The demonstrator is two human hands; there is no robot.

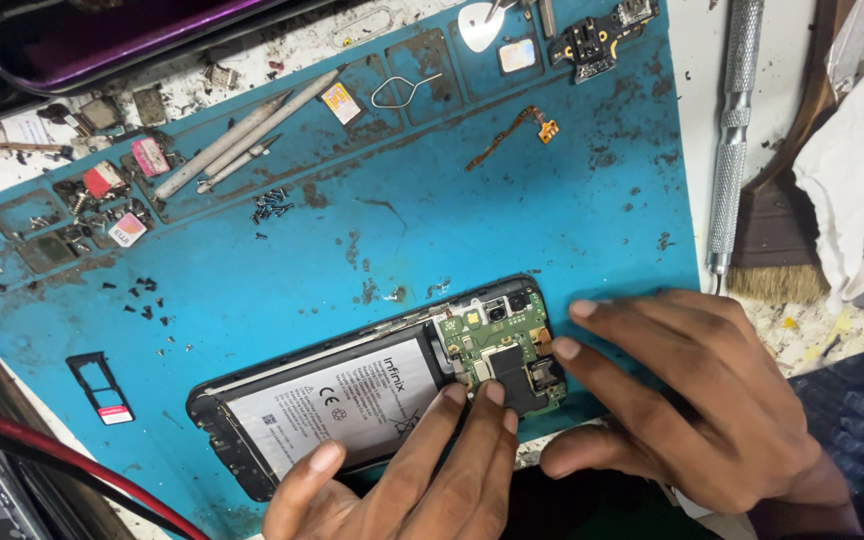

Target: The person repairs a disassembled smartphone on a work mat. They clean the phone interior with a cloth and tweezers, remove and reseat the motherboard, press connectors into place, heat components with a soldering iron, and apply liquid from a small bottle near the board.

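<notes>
Phone (352,395), opened with its back off, lay at the near edge of the blue mat (512,220), battery (337,400) and green circuit board (507,355) exposed. Left hand (422,470) lay flat, fingers together, fingertips pressing the battery's end; right hand (692,400) spread its fingers apart against the board end, gripping nothing. Pressing evenly, away from the connectors, seemed wisest. Farther off, loose screws (272,203) and white spudgers (247,135) lay toward the far left corner.
</notes>
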